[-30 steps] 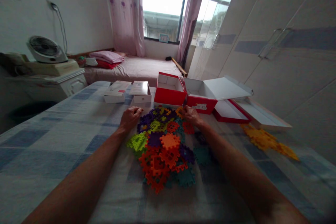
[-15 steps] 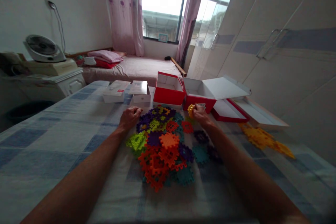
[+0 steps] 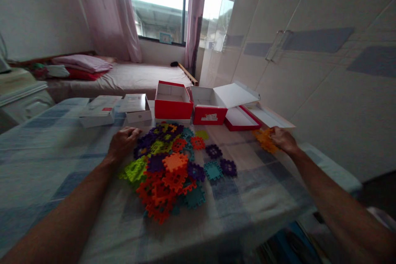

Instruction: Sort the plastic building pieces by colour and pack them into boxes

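Observation:
A heap of coloured foam puzzle tiles (image 3: pixel 167 165), orange, purple, green and teal, lies in the middle of the blue-checked tablecloth (image 3: pixel 46 161). My left hand (image 3: pixel 122 142) rests curled at the heap's far left edge, fingers touching the purple tiles. My right hand (image 3: pixel 283 138) has reached far to the right and is closed on a yellow-orange tile at the pile of yellow-orange tiles (image 3: pixel 264 139) near the table's right edge.
Two open red boxes (image 3: pixel 173 109) (image 3: pixel 206 113) and a red lid (image 3: pixel 241 119) stand behind the heap. White boxes (image 3: pixel 99 111) sit at the back left. A bed (image 3: pixel 123 76) lies beyond the table, wardrobe doors (image 3: pixel 309 70) on the right.
My right hand took a yellow tile from the heap's far side and carried it right to the yellow-orange pile. The view swung right. My left hand stayed put.

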{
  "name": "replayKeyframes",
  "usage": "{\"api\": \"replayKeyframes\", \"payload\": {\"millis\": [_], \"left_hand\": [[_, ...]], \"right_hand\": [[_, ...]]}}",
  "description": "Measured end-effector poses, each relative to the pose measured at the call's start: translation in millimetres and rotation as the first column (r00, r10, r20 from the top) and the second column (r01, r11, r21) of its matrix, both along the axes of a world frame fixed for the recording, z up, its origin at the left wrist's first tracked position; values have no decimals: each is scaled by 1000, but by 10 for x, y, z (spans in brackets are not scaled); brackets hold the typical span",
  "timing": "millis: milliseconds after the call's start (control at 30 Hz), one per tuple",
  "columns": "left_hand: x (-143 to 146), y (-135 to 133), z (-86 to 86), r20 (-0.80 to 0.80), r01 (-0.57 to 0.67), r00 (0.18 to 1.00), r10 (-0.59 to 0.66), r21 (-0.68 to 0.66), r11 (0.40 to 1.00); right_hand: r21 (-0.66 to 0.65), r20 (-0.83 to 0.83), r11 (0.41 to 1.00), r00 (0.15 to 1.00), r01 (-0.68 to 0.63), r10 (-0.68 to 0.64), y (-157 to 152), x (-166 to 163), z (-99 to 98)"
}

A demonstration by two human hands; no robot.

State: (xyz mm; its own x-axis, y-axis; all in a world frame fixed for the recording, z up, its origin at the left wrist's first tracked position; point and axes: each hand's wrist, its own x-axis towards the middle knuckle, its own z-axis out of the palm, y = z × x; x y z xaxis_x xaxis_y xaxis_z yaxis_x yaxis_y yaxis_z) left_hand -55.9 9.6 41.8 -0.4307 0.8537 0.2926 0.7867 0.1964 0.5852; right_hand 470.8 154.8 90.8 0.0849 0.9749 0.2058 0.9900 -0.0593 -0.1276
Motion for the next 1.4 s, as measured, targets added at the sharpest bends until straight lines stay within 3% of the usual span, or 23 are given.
{"api": "replayKeyframes", "payload": {"millis": [133,233,300,333,400,500,567,733,867,967,1100,1233,1400], "left_hand": [[-1,23,-27,-4,-17,1000,17,39,999],[5,39,-62,32,53,998,-58,124,991],[24,45,-80,61,165,982,-179,193,967],[38,46,-83,67,228,966,-248,221,948],[68,42,-79,74,341,927,-367,239,909],[112,24,-48,88,450,877,-473,195,871],[135,8,-25,98,497,852,-515,159,853],[157,-15,-12,107,438,882,-459,175,882],[151,-7,-24,89,360,920,-382,196,912],[156,2,-31,69,349,927,-369,210,913],[174,5,-37,39,323,940,-338,209,923],[227,-14,1,-51,322,946,-319,237,917],[410,-65,117,-144,475,880,-453,231,849]], "right_hand": [[98,31,995,999,19,-22,60,44,34],[224,-17,958,983,-177,185,26,-377,28],[226,-39,901,921,-369,387,-37,-827,10],[209,-50,862,875,-462,481,-78,-1083,-1],[196,-136,716,705,-670,696,-170,-1617,-26],[178,-206,535,500,-826,841,-296,-2364,-63],[162,-248,499,455,-851,856,-345,-2763,-93],[-15,-260,628,609,-778,749,-336,-3254,-176],[-77,-249,721,714,-689,655,-263,-3175,-180],[-133,-262,747,750,-652,608,-192,-2994,-155],[-150,-299,762,763,-630,573,-147,-2770,-139],[-3,-413,801,731,-598,544,-203,-2566,-104],[99,-563,819,646,-566,515,-313,-2248,-21]]}}
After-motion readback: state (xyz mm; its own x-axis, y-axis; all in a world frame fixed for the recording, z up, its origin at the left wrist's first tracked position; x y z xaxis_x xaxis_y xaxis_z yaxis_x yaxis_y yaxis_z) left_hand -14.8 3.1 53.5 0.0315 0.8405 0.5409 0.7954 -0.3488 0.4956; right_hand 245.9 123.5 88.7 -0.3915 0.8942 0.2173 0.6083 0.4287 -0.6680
